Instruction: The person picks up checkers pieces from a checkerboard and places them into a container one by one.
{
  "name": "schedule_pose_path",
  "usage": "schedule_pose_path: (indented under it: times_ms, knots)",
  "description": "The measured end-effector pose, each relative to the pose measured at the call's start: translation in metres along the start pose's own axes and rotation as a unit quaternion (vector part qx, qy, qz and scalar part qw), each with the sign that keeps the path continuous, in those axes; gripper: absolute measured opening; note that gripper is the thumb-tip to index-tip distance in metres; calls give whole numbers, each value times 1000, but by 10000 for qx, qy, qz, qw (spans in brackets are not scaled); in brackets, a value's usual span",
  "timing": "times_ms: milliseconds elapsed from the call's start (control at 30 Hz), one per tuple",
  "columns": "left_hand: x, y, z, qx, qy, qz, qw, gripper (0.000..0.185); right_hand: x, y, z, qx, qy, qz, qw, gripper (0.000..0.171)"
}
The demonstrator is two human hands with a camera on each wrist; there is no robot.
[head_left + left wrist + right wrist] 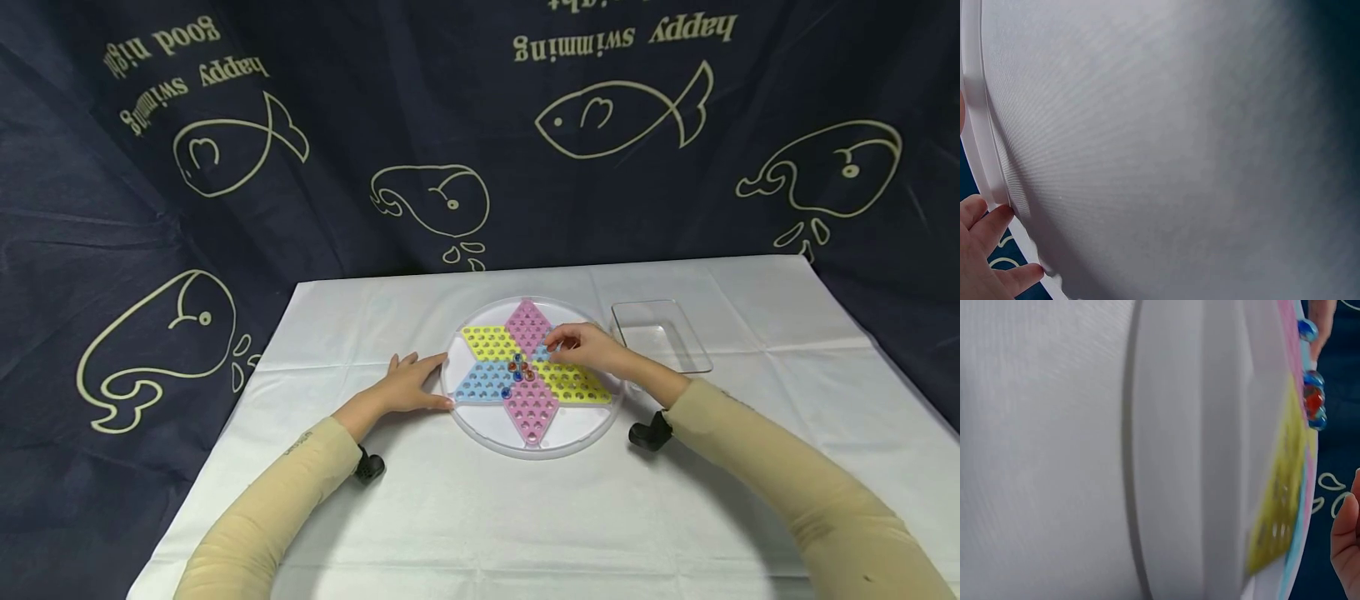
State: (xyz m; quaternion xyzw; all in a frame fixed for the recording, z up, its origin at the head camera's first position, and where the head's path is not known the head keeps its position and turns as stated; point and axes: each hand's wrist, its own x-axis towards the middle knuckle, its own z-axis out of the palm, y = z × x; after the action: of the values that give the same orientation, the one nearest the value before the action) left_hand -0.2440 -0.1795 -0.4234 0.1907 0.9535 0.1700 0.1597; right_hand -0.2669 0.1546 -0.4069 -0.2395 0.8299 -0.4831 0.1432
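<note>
A: So, the fingertips of the right hand [581, 343] are drawn together, curled down over the star near the frame's middle. Whether they already pinch a marble I cannot tell.

B: And the other?

A: The left hand [411, 383] lies flat, fingers straight and slightly spread, touching the left rim of the round board [577, 433]. The marbles [519, 371] cluster at the star's centre, just left of the right hand's fingertips.

B: How should it go?

A: I'd judge: keep the left hand pressing the rim so the board can't slide, and lift one marble straight up without nudging its neighbours.

B: What do the wrist views add?

A: The right wrist view shows marbles [1314, 400] edge-on at upper right; the left one shows only fingertips [997, 219] against the rim. Only the head view shows the clear tray [660, 335], right of the board, on the white cloth [480, 517].
</note>
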Motion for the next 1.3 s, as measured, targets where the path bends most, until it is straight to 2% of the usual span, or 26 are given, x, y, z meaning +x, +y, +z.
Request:
schedule_pose_path:
  times_ms: [433,633,867,1300]
  knots:
    - [-1,3,-2,18,4,-11,10000,89,7,2,19,-209,-226,111,9995,27]
    - [-1,3,-2,23,13,30,10000,89,8,3,24,-466,-320,77,9984,25]
    - [0,2,-1,15,18,26,10000,90,8,2,27,-825,-452,277,9952,28]
    - [-1,2,-1,14,-15,-5,10000,90,10,0,30,-881,-607,184,9941,24]
